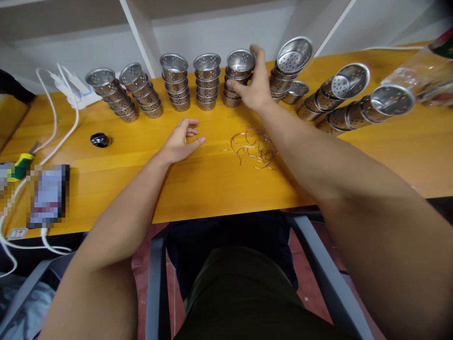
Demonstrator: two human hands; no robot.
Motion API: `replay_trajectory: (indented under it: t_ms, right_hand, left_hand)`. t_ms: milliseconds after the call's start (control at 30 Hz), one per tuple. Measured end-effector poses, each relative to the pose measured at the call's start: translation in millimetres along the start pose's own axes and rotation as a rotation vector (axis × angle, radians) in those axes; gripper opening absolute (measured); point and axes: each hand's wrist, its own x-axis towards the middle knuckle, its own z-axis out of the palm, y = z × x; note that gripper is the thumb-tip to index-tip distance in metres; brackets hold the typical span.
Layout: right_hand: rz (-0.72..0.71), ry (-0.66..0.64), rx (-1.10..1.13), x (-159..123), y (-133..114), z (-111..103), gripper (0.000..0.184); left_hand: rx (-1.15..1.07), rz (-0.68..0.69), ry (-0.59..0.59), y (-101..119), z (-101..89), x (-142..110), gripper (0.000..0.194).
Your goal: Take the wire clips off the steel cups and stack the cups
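Note:
My right hand (255, 87) is wrapped round the right side of a stack of perforated steel cups (235, 71), thumb across the front and fingertips behind the rim. Right of it stands another stack (281, 82), its top cup tilted, with a single low cup (296, 91) beside it. On the yellow table (198, 189) rests the side of my left hand (181, 141), holding nothing, thumb apart from loosely bent fingers. Several thin curved copper-coloured wires (255, 148) lie tangled between my forearms. Nearest above my left hand are two more upright stacks, one left (179, 85) and one right (206, 82).
At the back left stand two leaning cup stacks (116, 97); two longer ones (350, 115) lean at right. A small black round object (100, 140), a phone (48, 196), white cables (53, 151) and a yellow-green screwdriver (23, 166) lie left. Clear plastic packaging (410, 71) is far right.

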Motion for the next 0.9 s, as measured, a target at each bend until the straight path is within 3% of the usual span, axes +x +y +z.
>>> replay_trajectory:
  t_ms: [100, 233, 333, 400, 567, 833, 900]
  right_hand:
    - [0.011, 0.229, 0.184, -12, 12, -6, 0.085]
    - [-0.105, 0.141, 0.288, -49, 4, -4, 0.077]
    - [-0.157, 0.092, 0.303, -81, -28, 14, 0.083]
    - [-0.175, 0.077, 0.313, -97, -53, 29, 0.087]
    - [-0.160, 0.036, 0.327, -111, -89, 47, 0.088]
    - [-0.223, -0.050, 0.278, -121, -87, 39, 0.092]
    - [-0.211, -0.054, 0.292, -123, -87, 38, 0.086]
  left_hand:
    - [0.008, 0.017, 0.008, -2, 0.7, 0, 0.070]
    - [-0.008, 0.081, 0.019, 2, 5.9, 0, 0.092]
    - [-0.008, 0.157, 0.030, 15, 10.9, -2, 0.120]
    - [0.033, 0.185, 0.067, 25, 12.0, -5, 0.125]
    - [0.152, 0.153, 0.154, 45, 7.8, -17, 0.094]
    - [0.130, 0.089, 0.082, 61, 5.0, -24, 0.065]
    - [0.122, 0.091, 0.091, 63, 5.8, -25, 0.069]
